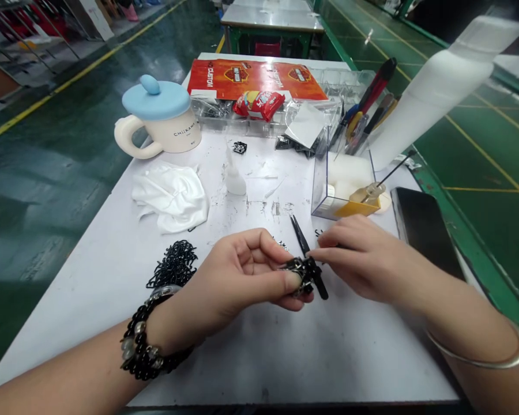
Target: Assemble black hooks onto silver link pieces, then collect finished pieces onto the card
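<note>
Low over the white table (112, 276), my left hand (242, 276) is closed, pinching a small dark metal piece (298, 274) between thumb and fingers. My right hand (363, 259) is closed too, its fingertips gripping a small black part (318, 279) that meets the metal piece. Black tweezers (300, 235) lie on the table just behind the two hands. A pile of black chain (175, 264) rests left of my left hand. A beaded bracelet circles my left wrist and a thin silver bangle my right forearm.
A cream mug with a blue lid (162, 118) stands far left, a crumpled white cloth (170, 196) in front of it. A small white glue bottle (234, 180), a clear box of tools (350, 173), a red printed carton (255, 78) and a black phone (424, 227) are also there.
</note>
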Demonstrator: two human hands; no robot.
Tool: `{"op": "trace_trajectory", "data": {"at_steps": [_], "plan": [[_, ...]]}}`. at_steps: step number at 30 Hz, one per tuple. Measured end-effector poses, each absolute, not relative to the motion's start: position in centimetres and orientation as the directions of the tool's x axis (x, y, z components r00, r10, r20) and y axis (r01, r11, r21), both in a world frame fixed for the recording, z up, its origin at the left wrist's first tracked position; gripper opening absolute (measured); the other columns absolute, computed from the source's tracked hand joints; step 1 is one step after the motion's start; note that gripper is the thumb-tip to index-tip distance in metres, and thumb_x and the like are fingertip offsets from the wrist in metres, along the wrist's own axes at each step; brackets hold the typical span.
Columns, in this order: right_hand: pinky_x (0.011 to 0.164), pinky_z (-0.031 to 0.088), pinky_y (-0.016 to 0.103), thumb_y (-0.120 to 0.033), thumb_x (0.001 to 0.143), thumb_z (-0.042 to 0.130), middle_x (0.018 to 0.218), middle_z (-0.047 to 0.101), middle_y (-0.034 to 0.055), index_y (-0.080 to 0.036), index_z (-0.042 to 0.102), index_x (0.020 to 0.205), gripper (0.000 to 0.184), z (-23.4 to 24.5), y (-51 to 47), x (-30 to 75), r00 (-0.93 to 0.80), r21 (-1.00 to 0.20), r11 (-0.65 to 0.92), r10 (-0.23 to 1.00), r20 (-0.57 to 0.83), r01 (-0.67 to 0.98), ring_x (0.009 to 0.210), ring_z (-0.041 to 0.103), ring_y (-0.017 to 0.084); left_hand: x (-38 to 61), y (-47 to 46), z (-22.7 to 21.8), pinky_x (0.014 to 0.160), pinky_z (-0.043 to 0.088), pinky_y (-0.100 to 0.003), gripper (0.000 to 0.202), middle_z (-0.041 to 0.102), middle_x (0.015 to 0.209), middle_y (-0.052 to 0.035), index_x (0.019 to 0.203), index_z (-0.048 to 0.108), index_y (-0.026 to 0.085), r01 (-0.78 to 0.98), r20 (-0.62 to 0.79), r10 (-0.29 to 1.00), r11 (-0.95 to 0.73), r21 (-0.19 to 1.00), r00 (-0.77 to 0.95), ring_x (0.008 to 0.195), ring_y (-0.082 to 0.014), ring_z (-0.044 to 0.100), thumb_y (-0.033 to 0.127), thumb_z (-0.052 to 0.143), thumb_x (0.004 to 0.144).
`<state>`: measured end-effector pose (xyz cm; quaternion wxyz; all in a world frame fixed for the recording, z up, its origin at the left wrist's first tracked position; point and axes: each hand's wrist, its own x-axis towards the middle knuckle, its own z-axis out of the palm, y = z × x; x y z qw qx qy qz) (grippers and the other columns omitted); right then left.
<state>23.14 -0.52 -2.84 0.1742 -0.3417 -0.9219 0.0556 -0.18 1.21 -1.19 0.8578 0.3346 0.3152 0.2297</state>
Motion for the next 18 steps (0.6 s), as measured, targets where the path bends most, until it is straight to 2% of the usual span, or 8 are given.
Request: {"op": "trace_trajectory", "data": {"at_steps": [2, 4, 7, 9, 13, 18], "plan": [[0.062, 0.035, 0.033, -0.009, 0.085, 0.047, 0.085, 0.057, 0.0072, -0.019, 0.057, 0.102, 0.021, -3.8, -0.4, 22.8, -0.727, -0.091, 0.762, 0.641, 0.245, 0.641, 0.073, 0.044, 0.018, -0.2, 1.4, -1.2, 0.060, 0.057, -0.018, 0.019, 0.072, 0.074, -0.0014, 0.076, 0.051, 0.013, -0.209, -0.376, 0.615, 0.671, 0.712, 0.693, 0.073, -0.0189, 0.070, 0.008, 0.069, 0.075], [0.061, 0.034, 0.033, -0.011, 0.088, 0.045, 0.085, 0.057, 0.0077, -0.017, 0.057, 0.094, 0.014, -4.4, -0.5, 22.3, -0.730, -0.026, 0.755, 0.641, 0.235, 0.655, 0.072, 0.043, 0.018, -0.3, 1.5, -1.2, 0.060, 0.058, -0.019, 0.019, 0.071, 0.074, -0.0017, 0.077, 0.051, 0.013, -0.225, -0.370, 0.618, 0.673, 0.704, 0.694, 0.074, -0.0198, 0.070, 0.008, 0.069, 0.075], [0.062, 0.033, 0.032, -0.012, 0.089, 0.044, 0.082, 0.056, 0.0075, -0.014, 0.053, 0.075, 0.016, -4.3, -0.6, 21.6, -0.736, -0.033, 0.759, 0.641, 0.216, 0.651, 0.072, 0.043, 0.018, -0.2, 1.2, -1.2, 0.061, 0.058, -0.021, 0.022, 0.071, 0.072, -0.0032, 0.078, 0.049, 0.013, -0.242, -0.355, 0.631, 0.663, 0.709, 0.689, 0.073, -0.0195, 0.070, 0.008, 0.070, 0.074], [0.062, 0.033, 0.032, -0.011, 0.089, 0.045, 0.079, 0.054, 0.0066, -0.014, 0.051, 0.070, 0.020, -3.9, -0.7, 21.5, -0.739, -0.047, 0.757, 0.648, 0.183, 0.652, 0.072, 0.043, 0.017, -0.2, 1.1, -1.2, 0.062, 0.058, -0.021, 0.023, 0.071, 0.072, -0.0042, 0.077, 0.048, 0.013, -0.244, -0.339, 0.647, 0.640, 0.728, 0.683, 0.071, -0.0174, 0.070, 0.008, 0.070, 0.073], [0.064, 0.033, 0.032, -0.012, 0.089, 0.046, 0.081, 0.054, 0.0072, -0.014, 0.052, 0.072, 0.018, -3.1, -0.7, 21.5, -0.752, -0.029, 0.762, 0.645, 0.139, 0.648, 0.076, 0.043, 0.018, -0.1, 0.8, -1.1, 0.064, 0.056, -0.018, 0.023, 0.071, 0.070, -0.0014, 0.077, 0.048, 0.014, -0.253, -0.298, 0.669, 0.596, 0.762, 0.681, 0.064, -0.0105, 0.069, 0.011, 0.071, 0.073], [0.068, 0.033, 0.033, -0.010, 0.089, 0.043, 0.081, 0.054, 0.0070, -0.015, 0.052, 0.072, 0.020, -2.9, -0.7, 21.4, -0.755, -0.011, 0.765, 0.637, 0.155, 0.644, 0.078, 0.042, 0.019, -0.2, 0.7, -1.2, 0.064, 0.053, -0.016, 0.024, 0.068, 0.065, 0.0024, 0.077, 0.050, 0.015, -0.259, -0.272, 0.695, 0.557, 0.789, 0.666, 0.064, -0.0089, 0.067, 0.013, 0.072, 0.071]]}}
